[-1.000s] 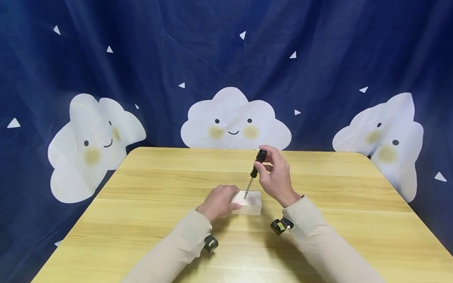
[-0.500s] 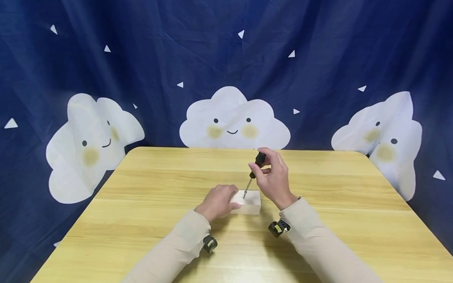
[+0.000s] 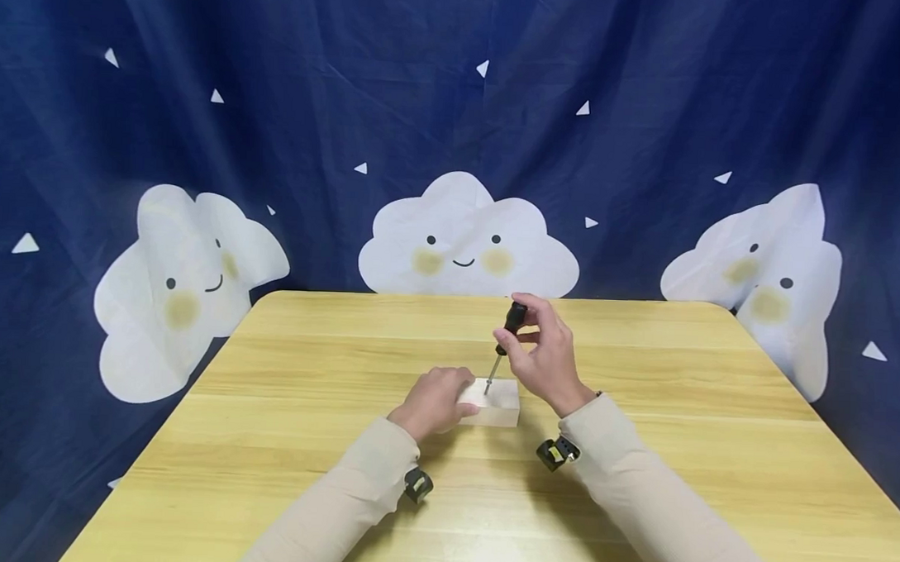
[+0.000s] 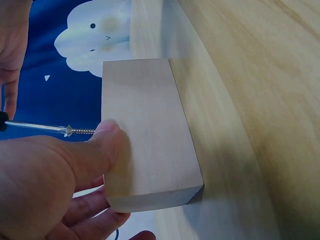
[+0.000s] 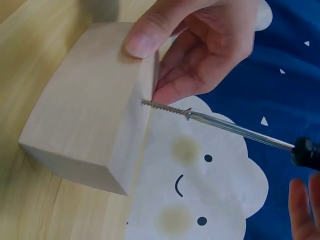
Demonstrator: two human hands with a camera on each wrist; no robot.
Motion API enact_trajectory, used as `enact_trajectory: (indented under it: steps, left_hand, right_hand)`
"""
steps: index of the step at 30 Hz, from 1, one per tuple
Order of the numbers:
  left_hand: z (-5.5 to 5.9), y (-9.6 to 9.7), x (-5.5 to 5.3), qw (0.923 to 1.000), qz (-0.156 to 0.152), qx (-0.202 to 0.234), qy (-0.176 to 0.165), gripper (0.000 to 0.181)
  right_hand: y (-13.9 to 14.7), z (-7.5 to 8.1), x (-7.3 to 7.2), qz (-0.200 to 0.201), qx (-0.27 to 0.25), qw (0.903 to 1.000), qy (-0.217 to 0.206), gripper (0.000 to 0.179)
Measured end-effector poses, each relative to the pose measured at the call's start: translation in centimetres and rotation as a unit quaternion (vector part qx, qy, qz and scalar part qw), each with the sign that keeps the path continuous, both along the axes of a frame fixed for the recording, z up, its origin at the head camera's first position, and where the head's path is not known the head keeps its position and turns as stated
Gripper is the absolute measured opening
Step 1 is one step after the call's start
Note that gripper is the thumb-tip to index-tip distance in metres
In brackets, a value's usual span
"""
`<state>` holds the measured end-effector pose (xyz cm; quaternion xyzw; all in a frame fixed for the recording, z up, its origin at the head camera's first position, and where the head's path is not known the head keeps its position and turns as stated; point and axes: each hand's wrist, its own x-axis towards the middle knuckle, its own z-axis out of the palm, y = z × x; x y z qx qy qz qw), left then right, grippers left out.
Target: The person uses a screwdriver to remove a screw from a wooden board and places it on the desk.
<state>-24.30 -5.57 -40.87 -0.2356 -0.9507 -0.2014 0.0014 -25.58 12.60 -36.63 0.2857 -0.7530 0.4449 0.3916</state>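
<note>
A pale wooden block (image 3: 499, 415) lies on the table, and my left hand (image 3: 434, 402) grips its left end, thumb on the near side. From the block's top face stands a screw (image 5: 165, 107), much of its thread showing above the wood. The tip of a screwdriver (image 5: 240, 131) meets the screw head. My right hand (image 3: 547, 355) holds the black screwdriver handle (image 3: 515, 318) between thumb and fingers, with the tool tilted a little to the right. In the left wrist view the thumb (image 4: 107, 140) presses on the block close to the screw.
The wooden table (image 3: 302, 474) reaches to a dark blue curtain (image 3: 314, 127) printed with white clouds and small triangles. A black wrist camera (image 3: 418, 484) sits at the left cuff, another wrist camera (image 3: 558, 453) at the right one.
My right hand's fingers and thumb have shifted slightly on the screwdriver handle, and the hand sits a touch lower. The left hand and the block stay in place.
</note>
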Motion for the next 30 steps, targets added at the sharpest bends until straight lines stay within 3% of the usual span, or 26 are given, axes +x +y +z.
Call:
enact_trajectory:
  steps: [7,17,30]
  left_hand:
    - [-0.12,-0.01,-0.03,1.0,0.003,-0.003,-0.007,0.045]
    - [-0.04,-0.05,0.26,0.9999,0.007,-0.007,-0.012,0.045]
    - [0.12,0.24,0.04,0.9999,0.008,-0.006,-0.011,0.045]
  right_hand:
    - [-0.21,0.01,0.05,-0.018,-0.006,0.9997,0.013,0.053]
    - [-0.08,0.31,0.13,0.03,0.008,0.9995,-0.012,0.049]
    - [0.21,0.72,-0.01,0.004,0.012,0.9999,-0.004,0.049]
